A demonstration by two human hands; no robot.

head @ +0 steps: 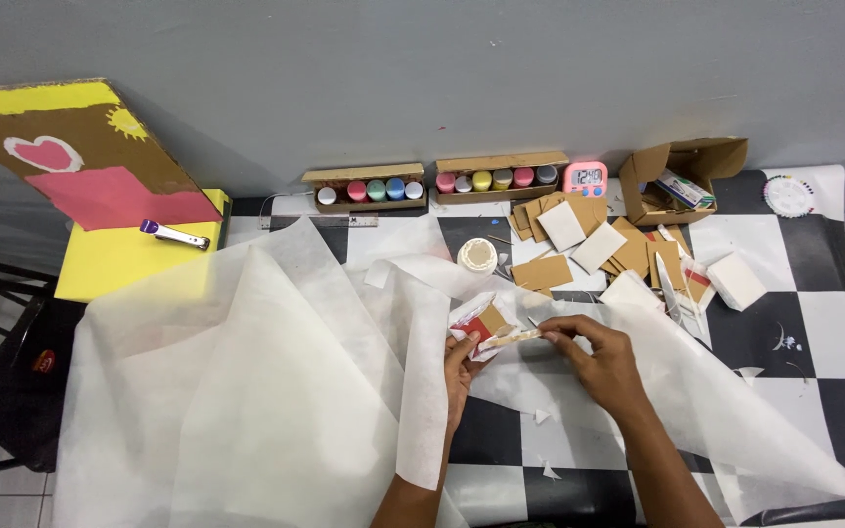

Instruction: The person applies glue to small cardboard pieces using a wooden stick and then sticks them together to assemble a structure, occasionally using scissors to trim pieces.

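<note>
My left hand grips a small cardboard piece partly wrapped in white paper with a red patch, held above the table's middle. My right hand pinches the right end of a thin pale strip that lies across that piece. Both hands hover over a large sheet of thin white paper that drapes over the left half of the checkered table. My left forearm is partly hidden under a fold of the sheet.
Two cardboard trays of paint bottles, a pink clock, an open carton, a tape roll and several cardboard squares lie at the back. A painted board leans on a yellow box at left.
</note>
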